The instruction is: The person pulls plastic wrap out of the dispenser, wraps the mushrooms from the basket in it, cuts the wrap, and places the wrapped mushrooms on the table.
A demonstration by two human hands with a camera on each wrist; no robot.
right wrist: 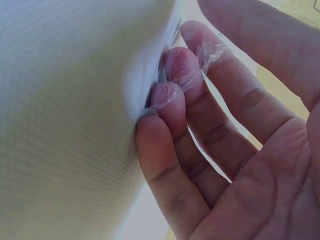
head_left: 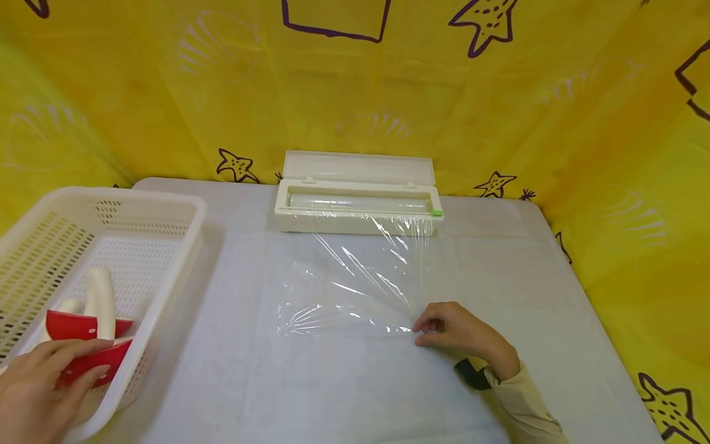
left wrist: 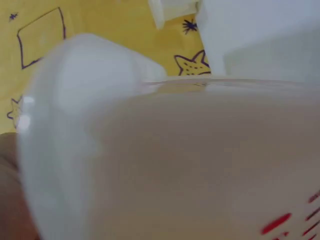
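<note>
Holding the near right corner of the cling film (head_left: 355, 277) in the right hand (head_left: 460, 327), fingers curled round the edge, low over the table (head_left: 222, 382). In the right wrist view, with a thin wisp of film across the fingertips (right wrist: 155, 132); cannot tell how firmly pinched. Drawn out of the open dispenser (head_left: 357, 225), over its front edge, with the roll (head_left: 355, 202) inside and the green tab (head_left: 437, 213) at the right end.

Inside the white basket (head_left: 191, 222), pinching a red piece (head_left: 102, 361) between thumb and fingers of the left hand (head_left: 33, 391), just beside another red piece (head_left: 72, 325) and a curved white handle (head_left: 102, 302). Mostly pale blur in the left wrist view: no help in judging that grip.

Gripped at one corner only, so liable to stretch unevenly there, perhaps to split along the slanting creases under a hard tug. Loose at the near left corner: prone to fold back and stick to itself if lifted lopsided. With neither hand on the dispenser, could drag it forward by a sharp pull. Among such close neighbours, might catch the red piece on the handle or the basket rim.
</note>
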